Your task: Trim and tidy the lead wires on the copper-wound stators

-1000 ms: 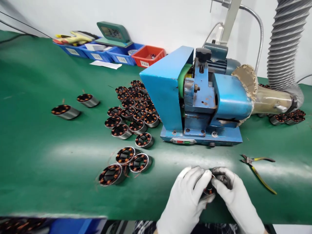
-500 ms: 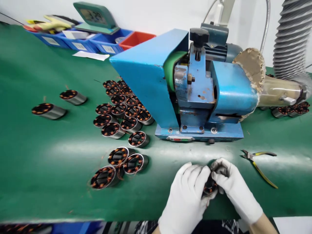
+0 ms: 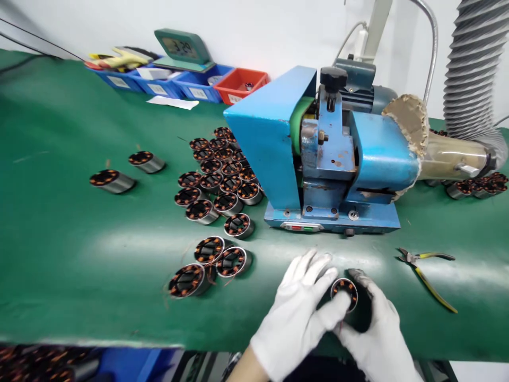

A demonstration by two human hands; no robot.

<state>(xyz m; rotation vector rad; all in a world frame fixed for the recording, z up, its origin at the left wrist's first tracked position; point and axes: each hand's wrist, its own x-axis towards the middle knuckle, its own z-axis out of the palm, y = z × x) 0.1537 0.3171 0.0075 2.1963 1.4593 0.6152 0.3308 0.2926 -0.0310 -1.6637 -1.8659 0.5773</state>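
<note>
Both my hands wear white gloves and meet low in the frame, near the table's front edge. My left hand (image 3: 298, 313) and my right hand (image 3: 377, 334) together grip a small round motor stator (image 3: 345, 291) with copper windings, its open face turned up toward me. My left thumb lies across its lower rim and my right fingers wrap its side. To the left of my hands, three loose stators (image 3: 209, 265) lie on the green mat. Beyond my hands stands a blue bench machine (image 3: 318, 154).
Several more stators (image 3: 218, 175) sit in a cluster left of the machine, two lie apart (image 3: 127, 172), others at the right (image 3: 475, 187). Yellow-handled pliers (image 3: 427, 270) lie to the right. Blue and red bins (image 3: 199, 82), a clock (image 3: 183, 49) and a ribbed exhaust hose (image 3: 473, 74) line the back.
My hands have turned the stator so its wound face now shows, and they sit slightly lower and nearer the table edge. The view has shifted with my head.
</note>
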